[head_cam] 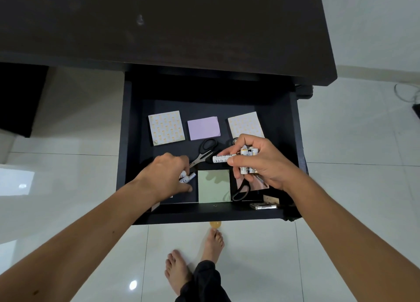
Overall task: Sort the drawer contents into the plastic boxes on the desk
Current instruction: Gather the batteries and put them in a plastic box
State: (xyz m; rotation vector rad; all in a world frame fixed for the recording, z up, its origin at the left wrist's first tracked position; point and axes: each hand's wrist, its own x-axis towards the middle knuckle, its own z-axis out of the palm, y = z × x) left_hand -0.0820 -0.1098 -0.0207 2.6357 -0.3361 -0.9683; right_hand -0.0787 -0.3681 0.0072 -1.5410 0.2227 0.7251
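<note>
The black drawer (211, 213) stands pulled out under the dark desk (159, 29). My right hand (259, 163) is shut on a white marker (221, 158) and several white batteries (248, 153). Over the drawer's left front, my left hand (168, 174) is closed on a few white batteries (187, 178). Black-handled scissors (203, 153) lie between the hands. In the drawer are two patterned note pads (166, 128) (245, 124), a purple pad (203, 128) and a green pad (213, 185). A second pair of scissors (242, 191) lies partly under my right hand. No plastic boxes are in view.
A small metal object (263, 205) lies at the drawer's front right corner. A pinkish card (259, 184) sits beneath my right hand. White tiled floor surrounds the desk, with my bare feet (193, 263) below the drawer and a small yellow ball (215, 224) by its front edge.
</note>
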